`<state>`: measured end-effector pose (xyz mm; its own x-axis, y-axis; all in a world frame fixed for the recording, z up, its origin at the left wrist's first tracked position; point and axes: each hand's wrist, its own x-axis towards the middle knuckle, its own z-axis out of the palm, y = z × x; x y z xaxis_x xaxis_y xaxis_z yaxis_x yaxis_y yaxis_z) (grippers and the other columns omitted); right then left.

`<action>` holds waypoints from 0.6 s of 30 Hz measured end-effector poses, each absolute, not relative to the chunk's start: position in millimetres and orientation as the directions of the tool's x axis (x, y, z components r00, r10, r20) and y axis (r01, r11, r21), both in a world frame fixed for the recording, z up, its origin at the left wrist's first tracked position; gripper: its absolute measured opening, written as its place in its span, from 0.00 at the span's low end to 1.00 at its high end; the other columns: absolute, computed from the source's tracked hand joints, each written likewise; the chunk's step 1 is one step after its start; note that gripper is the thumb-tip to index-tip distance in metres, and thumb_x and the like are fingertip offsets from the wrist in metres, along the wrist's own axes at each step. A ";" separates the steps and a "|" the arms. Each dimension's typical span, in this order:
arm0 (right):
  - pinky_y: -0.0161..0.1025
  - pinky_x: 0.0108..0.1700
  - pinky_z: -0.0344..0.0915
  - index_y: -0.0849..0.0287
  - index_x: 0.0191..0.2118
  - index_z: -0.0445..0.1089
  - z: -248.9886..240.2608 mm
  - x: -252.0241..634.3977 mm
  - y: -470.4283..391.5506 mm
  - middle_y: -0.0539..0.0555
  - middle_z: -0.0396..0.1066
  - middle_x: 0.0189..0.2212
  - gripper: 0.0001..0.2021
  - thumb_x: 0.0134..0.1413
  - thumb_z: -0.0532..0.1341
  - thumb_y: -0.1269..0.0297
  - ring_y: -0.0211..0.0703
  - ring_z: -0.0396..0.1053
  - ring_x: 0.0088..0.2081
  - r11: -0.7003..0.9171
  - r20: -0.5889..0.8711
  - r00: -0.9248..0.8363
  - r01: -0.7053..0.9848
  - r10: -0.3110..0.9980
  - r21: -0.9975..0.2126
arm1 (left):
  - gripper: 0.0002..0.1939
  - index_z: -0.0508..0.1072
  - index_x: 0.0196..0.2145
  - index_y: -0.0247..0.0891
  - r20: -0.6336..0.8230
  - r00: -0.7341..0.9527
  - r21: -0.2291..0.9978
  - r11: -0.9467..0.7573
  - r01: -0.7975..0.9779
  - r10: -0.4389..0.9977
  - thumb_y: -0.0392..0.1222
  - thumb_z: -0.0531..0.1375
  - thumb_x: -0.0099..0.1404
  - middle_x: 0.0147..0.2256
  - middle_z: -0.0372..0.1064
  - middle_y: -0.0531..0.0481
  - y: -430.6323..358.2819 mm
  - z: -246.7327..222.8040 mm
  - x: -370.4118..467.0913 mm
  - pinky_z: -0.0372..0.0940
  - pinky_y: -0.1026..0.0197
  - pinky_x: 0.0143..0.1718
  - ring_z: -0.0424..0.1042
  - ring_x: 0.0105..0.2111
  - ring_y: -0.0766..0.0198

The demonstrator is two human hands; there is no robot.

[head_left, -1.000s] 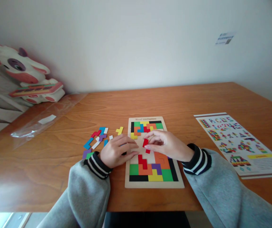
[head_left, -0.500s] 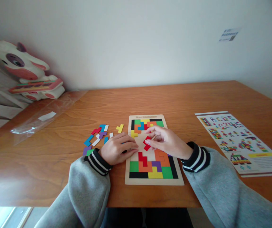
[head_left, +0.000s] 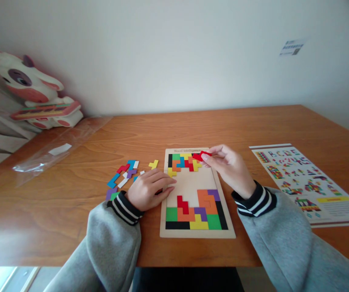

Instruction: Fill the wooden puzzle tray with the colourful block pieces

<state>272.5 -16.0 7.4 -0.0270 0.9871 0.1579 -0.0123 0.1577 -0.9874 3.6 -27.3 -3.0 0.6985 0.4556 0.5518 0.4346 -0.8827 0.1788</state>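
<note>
A pale wooden puzzle board (head_left: 197, 233) lies on the table, with coloured block pieces filling its top and bottom parts and bare wood across its middle. My right hand (head_left: 229, 168) pinches a red puzzle piece (head_left: 197, 156) above the board's upper right corner, partly covering the pieces there. At the board's left edge rests my left hand (head_left: 151, 190), fingers loosely bent and apart, holding nothing. A red zigzag piece (head_left: 183, 205) lies on the board at lower left, beside a purple piece (head_left: 201, 213) and an orange block (head_left: 207, 199).
Loose pieces, such as a yellow one (head_left: 153, 164) and a blue one (head_left: 113, 181), lie left of the board. A printed pattern sheet (head_left: 311, 184) lies at right. A clear plastic bag (head_left: 61, 148) and a cow toy (head_left: 45, 93) are at far left, against the wall.
My right hand has lifted the red piece from over the board's middle to its upper right corner. My left hand has stayed nearly still.
</note>
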 end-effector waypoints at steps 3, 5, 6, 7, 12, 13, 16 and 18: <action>0.42 0.37 0.78 0.56 0.40 0.67 3.2 274.3 -13.3 0.50 0.75 0.34 0.20 0.48 0.72 0.51 0.41 0.78 0.32 0.165 0.166 -0.007 -0.034 0.986 -0.986 | 0.06 0.75 0.42 0.38 0.546 0.694 0.173 -0.873 0.456 0.470 0.36 0.60 0.69 0.38 0.77 0.47 -26.7 -2.5 2.9 0.71 0.59 0.38 0.74 0.36 0.62; 0.42 0.38 0.78 0.56 0.41 0.69 -0.6 272.3 -14.0 0.52 0.75 0.36 0.18 0.50 0.71 0.51 0.41 0.78 0.33 0.182 0.182 -0.043 -0.001 0.982 -0.983 | 0.06 0.75 0.42 0.38 0.544 0.688 0.178 -0.867 0.465 0.481 0.35 0.60 0.69 0.38 0.77 0.47 -26.3 -2.0 2.5 0.72 0.58 0.39 0.74 0.37 0.61; 0.42 0.39 0.78 0.56 0.41 0.70 -2.7 270.9 -14.7 0.53 0.76 0.38 0.17 0.51 0.70 0.52 0.42 0.78 0.34 0.190 0.188 -0.062 0.024 0.980 -0.981 | 0.06 0.75 0.43 0.38 0.543 0.687 0.182 -0.866 0.465 0.483 0.35 0.60 0.69 0.39 0.77 0.47 -26.0 -1.8 2.4 0.72 0.58 0.40 0.74 0.37 0.61; 0.43 0.41 0.78 0.56 0.41 0.71 -4.7 269.4 -15.5 0.54 0.76 0.39 0.16 0.53 0.69 0.52 0.42 0.78 0.35 0.201 0.197 -0.077 0.054 0.977 -0.978 | 0.06 0.75 0.43 0.38 0.541 0.688 0.186 -0.867 0.462 0.483 0.35 0.60 0.69 0.39 0.77 0.47 -25.9 -1.7 2.5 0.72 0.58 0.41 0.74 0.38 0.61; 0.46 0.49 0.76 0.55 0.45 0.73 -11.3 266.1 -16.3 0.56 0.76 0.44 0.13 0.55 0.67 0.58 0.46 0.76 0.45 0.272 0.256 -0.100 0.219 0.962 -0.937 | 0.05 0.75 0.42 0.38 0.514 0.719 0.201 -0.880 0.430 0.468 0.35 0.59 0.69 0.40 0.77 0.46 -25.7 -2.2 3.6 0.72 0.57 0.42 0.73 0.39 0.61; 0.46 0.49 0.76 0.55 0.46 0.72 -11.7 266.5 -16.0 0.56 0.77 0.44 0.13 0.56 0.66 0.59 0.45 0.77 0.45 0.269 0.250 -0.109 0.225 0.962 -0.936 | 0.05 0.75 0.41 0.38 0.509 0.723 0.203 -0.882 0.426 0.467 0.35 0.59 0.69 0.40 0.77 0.46 -25.8 -2.5 3.7 0.71 0.58 0.42 0.73 0.39 0.61; 0.44 0.44 0.77 0.56 0.47 0.72 -11.8 267.6 -16.0 0.56 0.78 0.41 0.13 0.57 0.65 0.59 0.44 0.78 0.41 0.249 0.216 -0.159 0.225 0.963 -0.942 | 0.06 0.75 0.42 0.38 0.499 0.730 0.205 -0.882 0.424 0.467 0.35 0.58 0.69 0.40 0.77 0.46 -26.2 -2.9 3.5 0.71 0.57 0.42 0.73 0.39 0.61; 0.44 0.43 0.77 0.56 0.44 0.73 -11.6 266.9 -17.1 0.56 0.78 0.40 0.11 0.58 0.64 0.59 0.44 0.78 0.40 0.259 0.214 -0.191 0.259 0.958 -0.930 | 0.07 0.75 0.42 0.38 0.491 0.735 0.202 -0.882 0.426 0.467 0.35 0.58 0.69 0.40 0.76 0.45 -26.5 -2.7 3.2 0.71 0.57 0.42 0.73 0.39 0.60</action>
